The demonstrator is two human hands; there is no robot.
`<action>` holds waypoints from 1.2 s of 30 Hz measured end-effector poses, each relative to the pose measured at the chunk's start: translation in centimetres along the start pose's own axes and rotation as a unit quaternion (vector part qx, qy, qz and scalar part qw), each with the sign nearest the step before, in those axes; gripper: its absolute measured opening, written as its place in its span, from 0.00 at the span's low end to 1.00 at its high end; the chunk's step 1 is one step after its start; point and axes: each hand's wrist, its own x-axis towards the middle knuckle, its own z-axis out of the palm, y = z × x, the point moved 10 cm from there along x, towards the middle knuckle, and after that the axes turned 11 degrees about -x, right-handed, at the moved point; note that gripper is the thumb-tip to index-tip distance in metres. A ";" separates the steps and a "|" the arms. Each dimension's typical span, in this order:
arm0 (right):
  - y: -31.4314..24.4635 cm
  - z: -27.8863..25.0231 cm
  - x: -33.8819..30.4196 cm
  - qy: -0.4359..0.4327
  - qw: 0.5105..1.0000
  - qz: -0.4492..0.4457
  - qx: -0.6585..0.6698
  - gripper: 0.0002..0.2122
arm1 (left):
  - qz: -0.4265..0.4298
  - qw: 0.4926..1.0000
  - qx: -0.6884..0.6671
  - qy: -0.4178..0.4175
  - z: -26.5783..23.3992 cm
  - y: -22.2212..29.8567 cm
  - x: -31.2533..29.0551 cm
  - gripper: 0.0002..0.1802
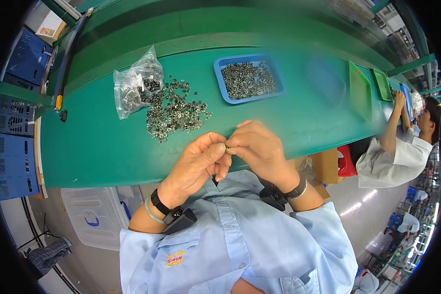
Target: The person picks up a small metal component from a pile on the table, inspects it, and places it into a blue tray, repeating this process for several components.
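A clear plastic bag (132, 85) lies beside a loose heap of small grey metal parts (174, 110). The left hand (198, 161) and the right hand (259, 147) meet fingertip to fingertip above the green table edge (98, 161), both pinching one small metal piece (227, 148). Further right stands a blue rectangular tray (220, 63) of such parts.

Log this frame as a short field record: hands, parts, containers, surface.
left hand: fingertips pinch a small metal part together with the right hand
right hand: meets the left at that part, above the table's near edge
loose parts: pile of small metal pieces on the table
bags: clear plastic, left of the pile, touching it
blue tray: holds more metal pieces
green trays: far right
table: green
co-worker: seated at right
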 end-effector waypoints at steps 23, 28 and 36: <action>6.4 -2.1 5.7 -0.008 0.951 0.021 -0.308 0.07 | 0.067 0.995 -0.015 0.076 -3.9 3.0 -1.1 0.08; 2.9 4.4 5.7 -0.118 0.932 -0.116 -0.322 0.07 | 0.067 0.995 -0.031 0.068 -4.2 3.0 -1.2 0.07; 2.3 6.5 5.2 -0.167 0.922 -0.157 -0.313 0.08 | 0.059 0.995 -0.041 0.071 -3.8 2.9 -1.3 0.08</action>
